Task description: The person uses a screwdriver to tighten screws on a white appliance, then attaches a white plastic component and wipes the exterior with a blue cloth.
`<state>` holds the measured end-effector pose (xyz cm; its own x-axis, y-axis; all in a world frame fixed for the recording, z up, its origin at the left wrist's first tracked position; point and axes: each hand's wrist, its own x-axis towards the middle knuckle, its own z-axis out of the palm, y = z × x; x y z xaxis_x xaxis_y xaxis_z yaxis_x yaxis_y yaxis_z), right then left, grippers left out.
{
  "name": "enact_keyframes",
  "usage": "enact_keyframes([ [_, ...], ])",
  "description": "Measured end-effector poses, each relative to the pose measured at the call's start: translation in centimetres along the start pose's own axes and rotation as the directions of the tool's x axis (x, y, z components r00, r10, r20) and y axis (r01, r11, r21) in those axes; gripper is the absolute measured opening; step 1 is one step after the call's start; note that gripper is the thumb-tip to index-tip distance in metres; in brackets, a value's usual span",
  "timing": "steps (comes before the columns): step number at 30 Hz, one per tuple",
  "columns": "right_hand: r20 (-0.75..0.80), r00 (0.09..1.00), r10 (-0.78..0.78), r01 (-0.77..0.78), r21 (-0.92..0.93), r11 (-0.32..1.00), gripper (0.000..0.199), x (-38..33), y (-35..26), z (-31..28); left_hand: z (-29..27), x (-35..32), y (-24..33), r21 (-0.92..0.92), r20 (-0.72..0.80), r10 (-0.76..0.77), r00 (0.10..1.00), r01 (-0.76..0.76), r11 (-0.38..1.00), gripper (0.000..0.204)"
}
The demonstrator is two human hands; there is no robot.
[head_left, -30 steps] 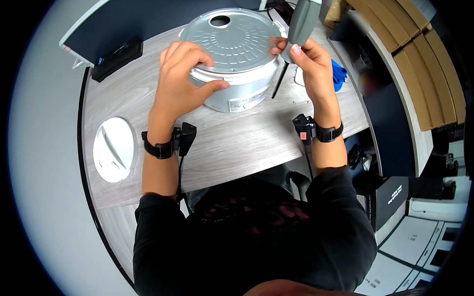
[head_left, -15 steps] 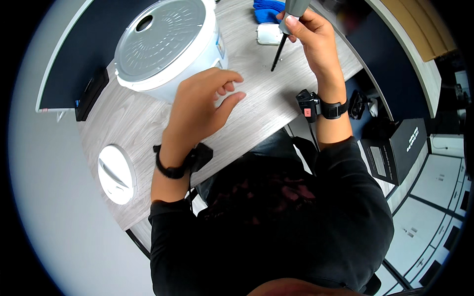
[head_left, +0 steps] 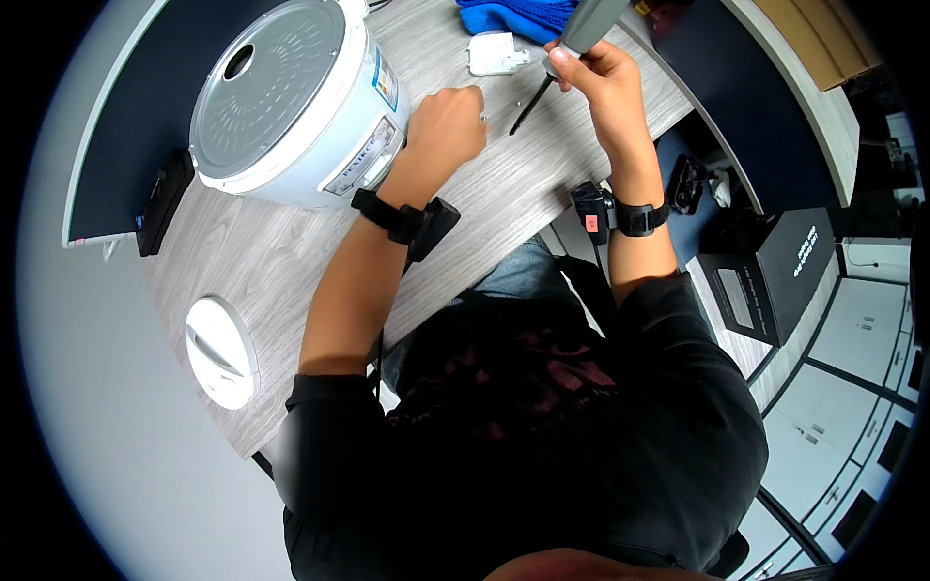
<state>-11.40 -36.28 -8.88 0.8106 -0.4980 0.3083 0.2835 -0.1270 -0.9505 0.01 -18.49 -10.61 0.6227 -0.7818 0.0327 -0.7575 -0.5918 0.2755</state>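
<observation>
Grey wood-grain desk, chunky white cylindrical appliance with a grey disc top at its back left
Left hand is curled just beside the appliance, can't tell if it's pinching anything; right hand grips a grey-handled, black-shafted screwdriver, tip angled down-left. Small white plastic piece lies near it.

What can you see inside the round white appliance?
A grey slotted disc covers the top of the appliance. Its round hole near the edge shows only darkness, so whatever sits inside is hidden.
</observation>
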Motion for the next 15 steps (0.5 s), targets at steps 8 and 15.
enact_keyframes([
  [8, -0.003, 1.0, -0.022, 0.023, 0.004, 1.0, 0.027, -0.2, 0.4, 0.2, 0.7, 0.6, -0.5, -0.064, -0.018, 0.004, 1.0, -0.005, 0.998, 0.011],
  [15, 0.057, 0.998, -0.022, 0.021, 0.018, 1.0, 0.028, -0.4, 0.1, 0.6, -1.5, -3.2, 0.2, -0.187, 0.014, 0.031, 0.999, -0.028, 0.982, 0.008],
])
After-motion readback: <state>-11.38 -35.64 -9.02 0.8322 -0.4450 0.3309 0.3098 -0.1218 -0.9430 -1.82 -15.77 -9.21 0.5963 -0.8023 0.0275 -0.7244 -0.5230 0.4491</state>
